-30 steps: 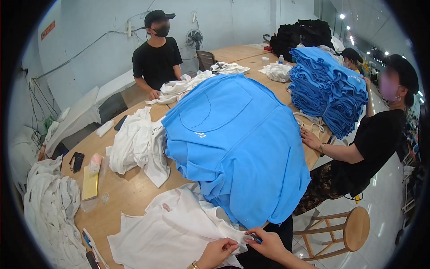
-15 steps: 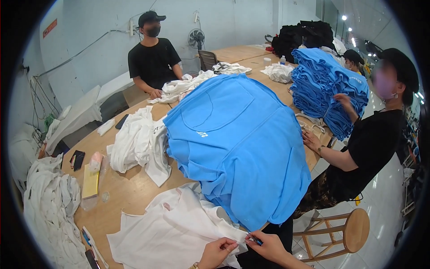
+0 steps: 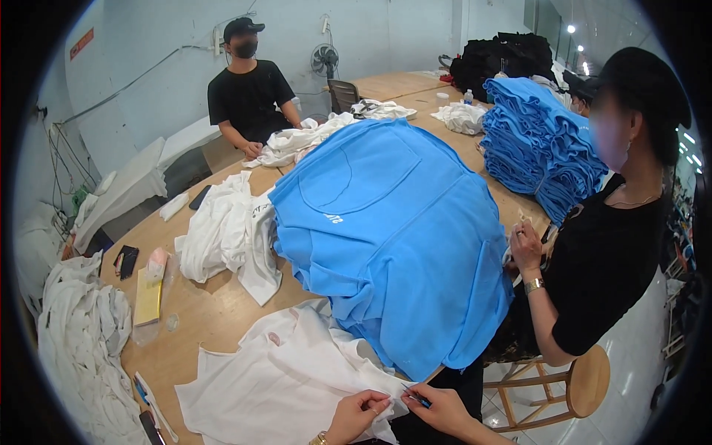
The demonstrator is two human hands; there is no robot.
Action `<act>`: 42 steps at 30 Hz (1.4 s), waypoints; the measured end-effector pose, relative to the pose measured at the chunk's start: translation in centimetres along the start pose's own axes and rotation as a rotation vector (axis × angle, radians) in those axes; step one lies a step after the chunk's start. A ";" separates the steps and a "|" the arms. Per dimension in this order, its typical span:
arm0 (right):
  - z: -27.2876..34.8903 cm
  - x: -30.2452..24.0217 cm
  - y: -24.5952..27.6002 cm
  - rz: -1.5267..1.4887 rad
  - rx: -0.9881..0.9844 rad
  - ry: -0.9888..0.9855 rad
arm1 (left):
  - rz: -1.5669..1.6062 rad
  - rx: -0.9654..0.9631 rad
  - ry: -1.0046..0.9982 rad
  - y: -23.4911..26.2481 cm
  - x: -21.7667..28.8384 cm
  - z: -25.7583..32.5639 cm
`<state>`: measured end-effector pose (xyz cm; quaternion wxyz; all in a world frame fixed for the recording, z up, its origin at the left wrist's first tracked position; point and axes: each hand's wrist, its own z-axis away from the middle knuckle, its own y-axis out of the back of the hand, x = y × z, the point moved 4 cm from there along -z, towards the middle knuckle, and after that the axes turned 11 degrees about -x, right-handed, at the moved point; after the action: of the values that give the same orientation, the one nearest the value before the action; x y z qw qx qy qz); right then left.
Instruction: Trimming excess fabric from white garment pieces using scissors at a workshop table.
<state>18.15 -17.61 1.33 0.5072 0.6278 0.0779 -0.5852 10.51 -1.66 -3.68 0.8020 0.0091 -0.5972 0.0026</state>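
A white garment [image 3: 274,371] lies spread over the near table edge. My left hand [image 3: 358,412], closed in a pinch, grips its edge near the right corner. Beside it, my right hand [image 3: 437,408] is wrapped round small blue-handled thread snips [image 3: 417,398], whose thin tip points at the cloth. The hands are close together, with a bit of white cloth between them. Just beyond them rises a big heap of light blue garments [image 3: 393,237], its near end hanging close to the white garment.
White garments are bundled on the table [image 3: 319,300] at left centre and piled [image 3: 81,348] at far left. A yellow pad [image 3: 147,300] and pens [image 3: 141,389] lie nearby. Tied blue garments [image 3: 534,141] stand at back right. A co-worker stands right, by a stool [image 3: 588,382]; another sits across.
The co-worker at right has leaned nearer, drawing a hand back from the tied blue stack. My hands stay almost in place at the white garment's edge, the snips' tip now more visible.
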 end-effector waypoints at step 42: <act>2.0 -3.7 -0.2 -0.459 -0.459 -0.327 | -0.109 0.099 -0.194 0.1 4.8 2.1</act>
<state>15.54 -17.16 4.63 0.4960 0.3620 0.2639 -0.7438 9.90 -1.60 1.50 0.7380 0.0815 -0.6697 -0.0125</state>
